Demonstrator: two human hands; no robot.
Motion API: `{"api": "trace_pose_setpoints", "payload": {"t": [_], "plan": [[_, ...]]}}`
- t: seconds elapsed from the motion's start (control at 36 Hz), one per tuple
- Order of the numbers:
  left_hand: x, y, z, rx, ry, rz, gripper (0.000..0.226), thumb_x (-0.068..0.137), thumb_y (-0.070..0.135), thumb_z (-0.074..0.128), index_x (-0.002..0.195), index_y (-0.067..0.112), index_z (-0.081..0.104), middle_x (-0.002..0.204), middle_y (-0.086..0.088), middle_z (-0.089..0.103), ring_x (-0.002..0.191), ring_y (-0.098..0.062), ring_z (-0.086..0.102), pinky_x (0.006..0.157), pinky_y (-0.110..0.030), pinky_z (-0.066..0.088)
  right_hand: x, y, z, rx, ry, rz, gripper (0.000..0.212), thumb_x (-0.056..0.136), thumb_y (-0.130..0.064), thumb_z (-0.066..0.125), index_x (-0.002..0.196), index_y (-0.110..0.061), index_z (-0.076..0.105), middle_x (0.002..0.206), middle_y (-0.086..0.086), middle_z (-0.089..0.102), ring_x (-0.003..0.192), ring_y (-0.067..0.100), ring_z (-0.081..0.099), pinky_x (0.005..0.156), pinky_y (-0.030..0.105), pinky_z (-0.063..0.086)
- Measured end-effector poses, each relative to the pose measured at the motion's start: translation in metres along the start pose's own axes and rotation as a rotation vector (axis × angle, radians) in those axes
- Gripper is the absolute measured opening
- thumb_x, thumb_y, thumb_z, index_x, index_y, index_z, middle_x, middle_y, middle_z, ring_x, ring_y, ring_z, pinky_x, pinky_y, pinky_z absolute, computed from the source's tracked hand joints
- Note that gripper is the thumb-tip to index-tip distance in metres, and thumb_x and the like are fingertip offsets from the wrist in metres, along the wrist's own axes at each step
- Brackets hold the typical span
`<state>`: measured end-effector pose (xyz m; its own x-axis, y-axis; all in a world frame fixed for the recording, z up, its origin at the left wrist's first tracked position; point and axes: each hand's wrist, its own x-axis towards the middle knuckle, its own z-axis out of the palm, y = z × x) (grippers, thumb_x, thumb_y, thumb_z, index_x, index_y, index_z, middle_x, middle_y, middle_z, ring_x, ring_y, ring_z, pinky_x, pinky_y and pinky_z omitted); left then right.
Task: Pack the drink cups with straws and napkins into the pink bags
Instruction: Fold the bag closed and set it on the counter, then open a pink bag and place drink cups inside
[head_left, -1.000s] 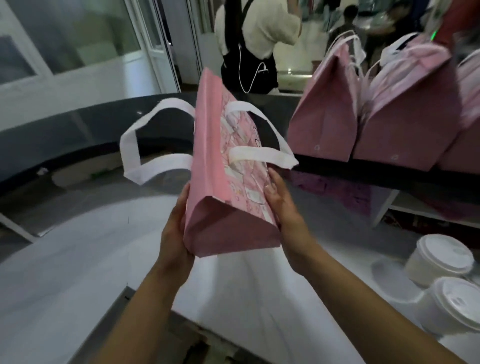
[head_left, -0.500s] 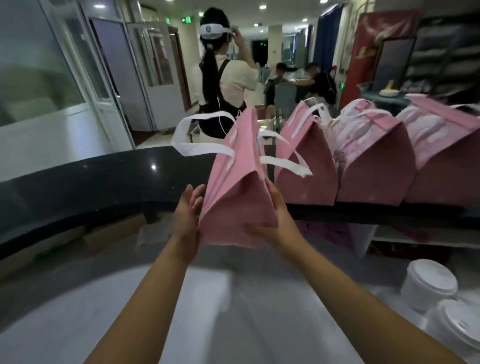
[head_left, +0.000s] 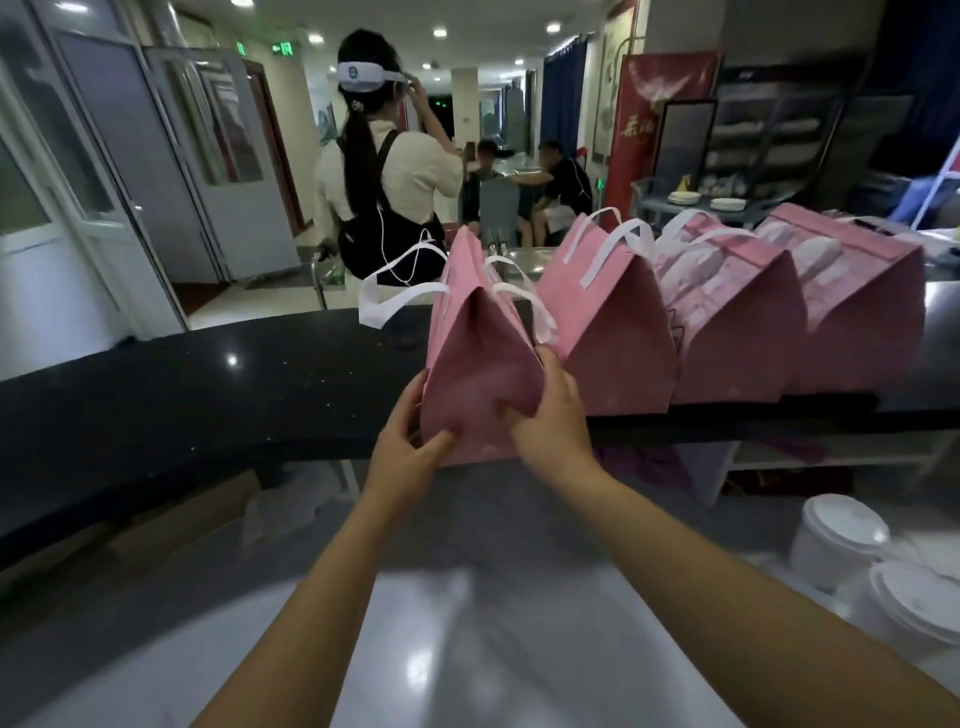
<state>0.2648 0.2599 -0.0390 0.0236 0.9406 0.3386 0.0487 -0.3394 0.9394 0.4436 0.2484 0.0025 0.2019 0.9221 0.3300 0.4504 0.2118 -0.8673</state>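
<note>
- Placing step — my left grip (head_left: 410, 441) and right grip (head_left: 550, 415) both clamp the pink bag (head_left: 478, 364) at the far table (head_left: 208, 395).
- Next, I'd say — seat it beside the other bags (head_left: 618, 338).

The bag (head_left: 478, 374) rose from a tilt over the white desk (head_left: 467, 649) to upright beside the other bags (head_left: 618, 332); the left hand (head_left: 402, 449) and right hand (head_left: 553, 421) shifted to its base.
</note>
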Motion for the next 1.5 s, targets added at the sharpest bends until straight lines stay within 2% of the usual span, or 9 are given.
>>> {"api": "trace_pose_setpoints", "payload": {"t": [0.11,0.31,0.47,0.67,0.81,1.03,1.25,1.39,1.5], "plan": [[0.009,-0.007,-0.010,-0.005,0.012,-0.004,0.073,0.085,0.005,0.070,0.146,0.038,0.047,0.128,0.013,0.066,0.116,-0.009,0.065,0.088,-0.026,0.057,-0.016,-0.004,0.002,-0.026,0.065,-0.012,0.083,0.084,-0.020,0.073,0.154,-0.027,0.029,0.147,0.007,0.037,0.133,0.024,0.042,0.109,0.036,0.040],[0.019,-0.011,-0.013,0.005,-0.015,0.007,0.066,0.091,0.010,0.072,0.145,0.039,0.047,0.125,0.016,0.067,0.113,-0.004,0.065,0.089,-0.026,0.058,-0.049,-0.006,0.008,-0.035,0.058,-0.068,0.084,0.087,-0.025,0.070,0.156,-0.030,0.022,0.157,-0.004,0.027,0.145,0.014,0.027,0.118,0.040,0.031],[0.040,-0.008,-0.004,0.051,-0.048,0.024,0.066,0.091,0.003,0.066,0.145,0.037,0.048,0.127,0.011,0.067,0.115,-0.007,0.065,0.095,-0.033,0.055,-0.028,-0.013,0.018,-0.108,0.027,0.016,0.095,0.088,-0.032,0.067,0.160,-0.025,0.005,0.166,-0.001,0.008,0.152,0.020,0.011,0.121,0.046,0.023],[0.070,-0.010,0.004,0.167,-0.090,0.021,0.066,0.091,0.003,0.063,0.148,0.032,0.044,0.128,0.006,0.066,0.109,0.001,0.064,0.080,-0.012,0.052,0.003,-0.016,0.016,-0.307,-0.025,0.102,0.101,0.088,-0.043,0.062,0.159,-0.020,-0.005,0.167,0.001,0.002,0.152,0.028,0.007,0.121,0.046,0.020],[0.081,-0.012,0.005,0.233,-0.099,0.002,0.065,0.092,0.006,0.063,0.148,0.033,0.044,0.121,0.012,0.066,0.101,0.009,0.064,0.078,-0.010,0.052,0.014,-0.013,0.006,-0.354,-0.073,0.115,0.102,0.086,-0.042,0.063,0.159,-0.019,-0.004,0.166,0.003,0.007,0.151,0.031,0.010,0.121,0.046,0.021],[0.075,-0.008,0.007,0.266,-0.087,0.004,0.068,0.093,0.016,0.065,0.150,0.041,0.037,0.132,0.009,0.061,0.115,-0.006,0.061,0.097,-0.034,0.054,0.009,-0.004,-0.015,-0.347,-0.141,0.107,0.098,0.086,-0.042,0.064,0.160,-0.023,0.002,0.166,0.000,0.008,0.150,0.033,0.013,0.120,0.048,0.022],[0.020,0.005,0.003,0.394,-0.035,0.046,0.086,0.089,0.039,0.073,0.155,0.045,0.018,0.141,0.027,0.029,0.126,0.013,0.028,0.094,-0.008,0.026,-0.024,0.017,-0.038,-0.438,-0.249,0.005,0.086,0.088,-0.045,0.062,0.158,-0.036,0.012,0.167,-0.003,0.004,0.152,0.020,0.006,0.120,0.052,0.019],[-0.043,0.015,-0.002,0.464,-0.034,-0.055,0.086,0.088,0.050,0.071,0.155,0.051,0.016,0.167,0.009,0.013,0.153,-0.012,0.014,0.121,-0.044,0.025,-0.057,0.030,-0.050,-0.482,-0.354,-0.102,0.078,0.090,-0.053,0.061,0.155,-0.041,0.021,0.167,-0.005,0.008,0.153,0.017,0.006,0.122,0.050,0.017],[-0.111,0.025,-0.005,0.521,0.076,-0.187,0.082,0.087,0.059,0.067,0.149,0.063,0.013,0.168,0.015,0.006,0.153,-0.011,0.009,0.122,-0.048,0.023,-0.081,0.035,-0.056,-0.498,-0.510,-0.198,0.075,0.090,-0.062,0.055,0.155,-0.041,0.023,0.166,-0.007,0.013,0.152,0.016,0.010,0.122,0.050,0.015]]}}
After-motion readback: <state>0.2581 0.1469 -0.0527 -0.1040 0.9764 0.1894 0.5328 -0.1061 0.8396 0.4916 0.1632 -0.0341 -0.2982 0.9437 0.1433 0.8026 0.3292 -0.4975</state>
